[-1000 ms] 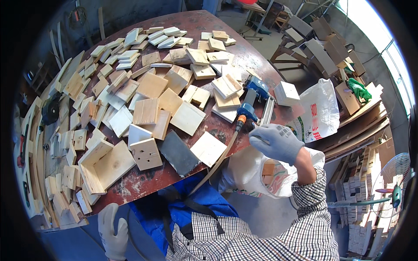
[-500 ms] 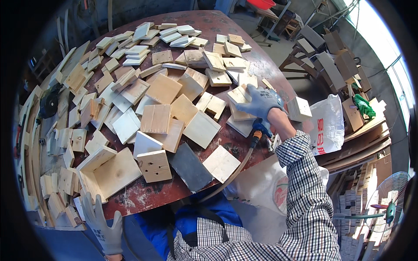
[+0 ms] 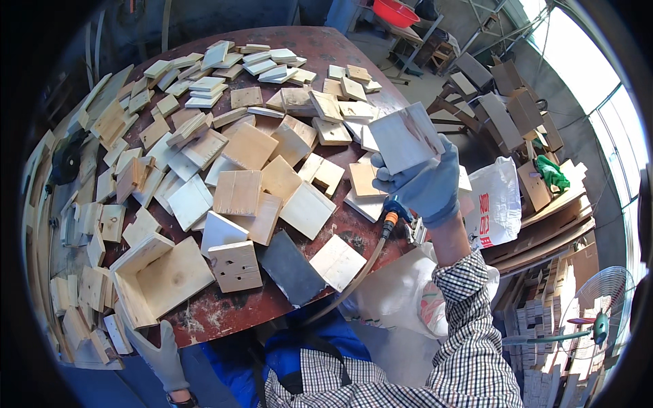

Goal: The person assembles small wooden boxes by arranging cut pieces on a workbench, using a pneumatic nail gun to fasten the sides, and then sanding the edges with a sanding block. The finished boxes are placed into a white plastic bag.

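My right hand [image 3: 428,183], in a grey-blue glove, grips a square pale wooden board [image 3: 405,139] with a brown streak and holds it up over the right side of the table. Just below that hand lies a blue air tool [image 3: 400,206] with an orange coupling and a hose [image 3: 360,275]; the hand partly hides it. My gloved left hand [image 3: 162,357] is at the table's near left edge, thumb spread apart. Its fingertips reach the lower corner of an L-shaped joined wooden piece [image 3: 170,275], which partly hides them. Nothing shows in its grasp.
Many loose wooden blocks [image 3: 252,146] cover the red-brown table [image 3: 224,313]. A dark board [image 3: 291,268] lies near its front edge. To the right are a white sack [image 3: 491,204], stacked wood strips [image 3: 537,299] and a fan [image 3: 600,328]. A red basin [image 3: 396,12] stands far back.
My right hand has lifted a board from the pile at the table's right side. The left hand has moved in against the L-shaped piece. The view has shifted slightly.
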Demonstrator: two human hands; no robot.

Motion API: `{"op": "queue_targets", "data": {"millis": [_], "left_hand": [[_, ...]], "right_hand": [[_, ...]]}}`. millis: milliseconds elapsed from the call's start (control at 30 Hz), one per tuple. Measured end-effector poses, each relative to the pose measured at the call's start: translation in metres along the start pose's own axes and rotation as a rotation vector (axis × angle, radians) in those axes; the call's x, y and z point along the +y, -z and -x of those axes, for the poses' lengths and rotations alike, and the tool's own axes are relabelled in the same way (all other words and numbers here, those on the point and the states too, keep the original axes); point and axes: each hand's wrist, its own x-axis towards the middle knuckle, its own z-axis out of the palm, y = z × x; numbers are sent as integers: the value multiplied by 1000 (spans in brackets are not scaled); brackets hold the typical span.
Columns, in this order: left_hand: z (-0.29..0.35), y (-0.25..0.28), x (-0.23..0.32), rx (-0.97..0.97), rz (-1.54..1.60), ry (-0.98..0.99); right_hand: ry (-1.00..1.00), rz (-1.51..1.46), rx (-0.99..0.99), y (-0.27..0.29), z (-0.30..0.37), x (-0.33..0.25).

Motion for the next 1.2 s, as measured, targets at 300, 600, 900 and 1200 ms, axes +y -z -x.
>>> {"op": "queue_targets", "data": {"millis": [300, 600, 900, 1200], "left_hand": [[-31, 1, 14, -45, -109, 83], [-15, 4, 14, 32, -4, -77], [28, 6, 14, 120, -56, -184], [7, 12, 12, -68, -84, -101]], "right_hand": [[-85, 493, -2, -67, 22, 81], [468, 1886, -631, -171, 15, 210], [353, 1823, -917, -141, 69, 228], [476, 1773, -904, -182, 17, 290]]}}
